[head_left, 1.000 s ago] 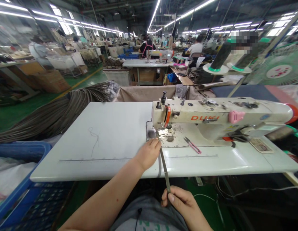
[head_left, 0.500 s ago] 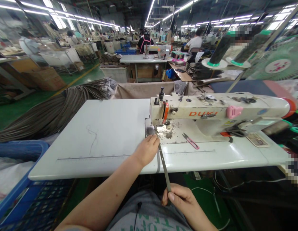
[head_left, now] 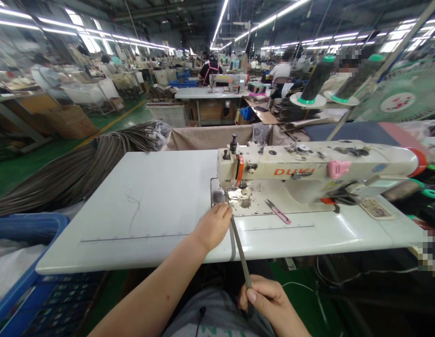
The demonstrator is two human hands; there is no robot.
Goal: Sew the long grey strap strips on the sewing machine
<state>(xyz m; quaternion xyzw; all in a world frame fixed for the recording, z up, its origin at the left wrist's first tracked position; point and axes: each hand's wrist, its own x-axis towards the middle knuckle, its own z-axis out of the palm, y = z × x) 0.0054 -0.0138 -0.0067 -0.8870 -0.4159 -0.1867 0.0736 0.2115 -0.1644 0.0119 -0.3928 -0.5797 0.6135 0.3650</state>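
A narrow grey-brown fabric strip (head_left: 241,248) runs from the needle area of the sewing machine (head_left: 294,166) down over the table's front edge. Close to the presser foot, my left hand (head_left: 214,224) is closed on the strip's upper end, with its fingertips pinched together. Below the table edge, my right hand (head_left: 263,297) grips the lower part of the strip between thumb and fingers, so the length between the hands looks taut. Pink-handled thread snips (head_left: 279,212) lie to the right of the needle plate.
Loose thread (head_left: 134,206) lies on the white table (head_left: 108,196) at left. A blue crate (head_left: 59,229) stands by its left edge, and a bundle of long strips (head_left: 73,166) lies behind. Thread cones (head_left: 314,84) and a fan (head_left: 403,100) are at right.
The view has tilted slightly, so the table and machine appear a little lower. Both hands keep their hold on the strip, with hardly any movement relative to the machine.
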